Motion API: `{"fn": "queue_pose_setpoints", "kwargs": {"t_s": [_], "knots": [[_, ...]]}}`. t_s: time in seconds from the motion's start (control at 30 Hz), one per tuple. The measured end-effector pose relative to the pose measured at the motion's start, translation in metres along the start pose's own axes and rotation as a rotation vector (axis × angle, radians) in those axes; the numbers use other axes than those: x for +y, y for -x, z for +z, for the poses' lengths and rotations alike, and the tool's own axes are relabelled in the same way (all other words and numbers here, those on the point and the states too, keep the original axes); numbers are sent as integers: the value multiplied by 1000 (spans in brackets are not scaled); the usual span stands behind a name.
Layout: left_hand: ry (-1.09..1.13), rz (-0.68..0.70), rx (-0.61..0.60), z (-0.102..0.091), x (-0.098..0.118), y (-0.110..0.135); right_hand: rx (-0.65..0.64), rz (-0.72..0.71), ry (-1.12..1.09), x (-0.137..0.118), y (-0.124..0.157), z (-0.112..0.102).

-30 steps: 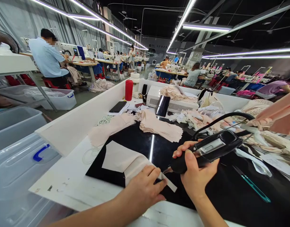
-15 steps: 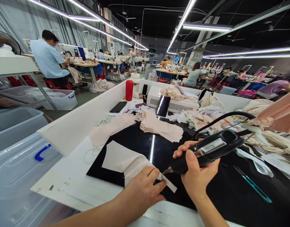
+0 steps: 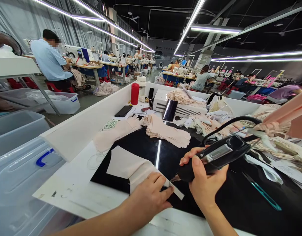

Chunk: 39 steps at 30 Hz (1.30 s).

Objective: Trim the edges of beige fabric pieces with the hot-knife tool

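My right hand [image 3: 205, 178] is closed around a black corded handheld tool [image 3: 219, 154], whose metal tip touches the end of a pale fabric piece [image 3: 131, 168] on the black glossy table top [image 3: 165, 154]. My left hand [image 3: 149, 196] lies on that fabric near the tool tip, fingers bent and pressing it down. A narrow strip of the fabric sticks out to the right of my left fingers, under the tool's tip.
Stacks of beige fabric pieces [image 3: 165, 131] lie farther back, with a phone [image 3: 123, 110], a red cup [image 3: 134, 93], a white box unit [image 3: 180, 105] and a teal-handled tool [image 3: 262, 193]. Clear plastic bins [image 3: 20, 170] stand at the left. Other people sit at sewing tables beyond.
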<state>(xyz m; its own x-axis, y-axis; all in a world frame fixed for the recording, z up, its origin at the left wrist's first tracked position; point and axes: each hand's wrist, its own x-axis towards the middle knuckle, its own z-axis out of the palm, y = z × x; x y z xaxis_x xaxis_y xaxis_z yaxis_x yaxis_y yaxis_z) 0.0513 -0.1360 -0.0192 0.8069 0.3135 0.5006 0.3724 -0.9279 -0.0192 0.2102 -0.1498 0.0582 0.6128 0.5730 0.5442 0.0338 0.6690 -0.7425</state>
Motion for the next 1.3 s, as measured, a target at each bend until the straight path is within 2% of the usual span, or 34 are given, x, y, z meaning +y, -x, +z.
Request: {"fn": "queue_pose_setpoints", "kwargs": {"t_s": [0.53, 0.67, 0.8, 0.87, 1.1, 1.3], "knots": [[58, 4, 77, -4, 1, 0, -37, -16, -63, 8, -2, 7], [178, -104, 31, -19, -2, -3, -33, -16, -59, 7, -1, 8], [239, -241, -58, -32, -13, -8, -30, -23, -60, 5, 2, 7], [268, -267, -102, -34, -19, -9, -29, -30, -61, 4, 3, 6], [259, -152, -160, -36, -30, -5, -33, -56, -55, 2, 4, 7], [182, -83, -141, -34, -32, 4, -49, -79, -43, 3, 7, 8]]}}
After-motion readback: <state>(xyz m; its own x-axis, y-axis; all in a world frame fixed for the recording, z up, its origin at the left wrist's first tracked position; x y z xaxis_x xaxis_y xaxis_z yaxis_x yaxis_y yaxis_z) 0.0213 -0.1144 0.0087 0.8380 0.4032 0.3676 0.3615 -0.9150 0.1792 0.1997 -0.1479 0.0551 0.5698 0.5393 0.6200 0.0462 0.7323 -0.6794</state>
